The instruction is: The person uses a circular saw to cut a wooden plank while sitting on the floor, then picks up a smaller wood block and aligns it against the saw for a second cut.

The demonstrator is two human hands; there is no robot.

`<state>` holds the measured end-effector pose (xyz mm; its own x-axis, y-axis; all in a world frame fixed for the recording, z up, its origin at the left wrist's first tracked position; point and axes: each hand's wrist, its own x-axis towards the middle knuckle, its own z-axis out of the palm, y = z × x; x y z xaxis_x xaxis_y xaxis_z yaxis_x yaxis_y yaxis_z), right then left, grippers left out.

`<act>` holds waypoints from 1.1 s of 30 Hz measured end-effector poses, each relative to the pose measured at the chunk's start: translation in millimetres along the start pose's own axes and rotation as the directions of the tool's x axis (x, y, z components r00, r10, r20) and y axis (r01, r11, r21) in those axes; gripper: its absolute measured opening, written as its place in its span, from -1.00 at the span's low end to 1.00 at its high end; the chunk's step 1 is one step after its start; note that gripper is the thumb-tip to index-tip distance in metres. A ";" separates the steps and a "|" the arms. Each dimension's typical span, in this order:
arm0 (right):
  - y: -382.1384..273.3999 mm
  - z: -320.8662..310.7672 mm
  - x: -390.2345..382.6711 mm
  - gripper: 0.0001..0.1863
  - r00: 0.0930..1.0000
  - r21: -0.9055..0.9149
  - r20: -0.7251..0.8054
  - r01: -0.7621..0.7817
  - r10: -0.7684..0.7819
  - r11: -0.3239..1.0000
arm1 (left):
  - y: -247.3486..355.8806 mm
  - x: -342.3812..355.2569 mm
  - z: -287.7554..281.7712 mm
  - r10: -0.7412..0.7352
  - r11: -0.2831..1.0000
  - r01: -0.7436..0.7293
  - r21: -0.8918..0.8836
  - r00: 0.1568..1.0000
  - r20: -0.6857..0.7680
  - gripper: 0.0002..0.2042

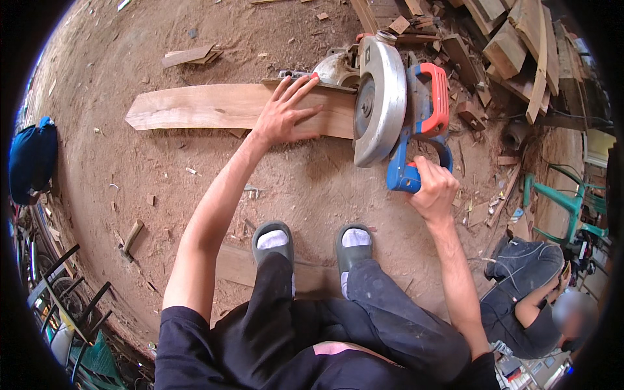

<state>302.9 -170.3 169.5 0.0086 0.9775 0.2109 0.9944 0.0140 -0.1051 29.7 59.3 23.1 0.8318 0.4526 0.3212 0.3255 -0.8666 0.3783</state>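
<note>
A wide wooden board [195,107] with an angled left end lies crosswise in front of me. My left hand [288,112] rests on it with the fingers spread, the fingertips reaching the saw's fence at the far edge. At the board's right end stands a miter saw [383,104] with a silver blade guard, a red carrying handle and a blue rear grip. The guard is down at the board, and the blade's contact with the wood is hidden. My right hand [434,188] is wrapped round the saw's blue grip [404,177].
Wood offcuts [507,52] are heaped at the far right. A hammer [132,239] lies on the dirt floor at left, near a blue bundle [32,161]. Another person [530,299] sits at the lower right by a green chair [565,205]. My sandalled feet are close below the board.
</note>
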 end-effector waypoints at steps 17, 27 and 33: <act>2.0 2.3 -2.2 -0.75 0.999 0.010 -0.048 0.010 -0.010 1.000 | 0.6 3.5 -4.8 -0.002 0.999 0.000 0.032 0.999 0.049 -0.47; 1.2 8.5 -4.1 -0.77 0.996 -0.013 -0.087 0.022 -0.023 1.000 | 0.5 2.8 -5.1 -0.024 1.000 0.023 0.018 0.998 0.053 -0.47; 3.1 9.6 -5.2 -0.79 0.996 -0.010 -0.087 0.016 -0.017 1.000 | 1.9 4.4 -5.7 -0.022 1.000 0.022 -0.020 0.999 0.035 -0.52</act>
<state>305.0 -173.3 158.8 0.0008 0.9552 0.2960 0.9954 0.0275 -0.0917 31.4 60.8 30.2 0.8398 0.4636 0.2825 0.3349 -0.8520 0.4025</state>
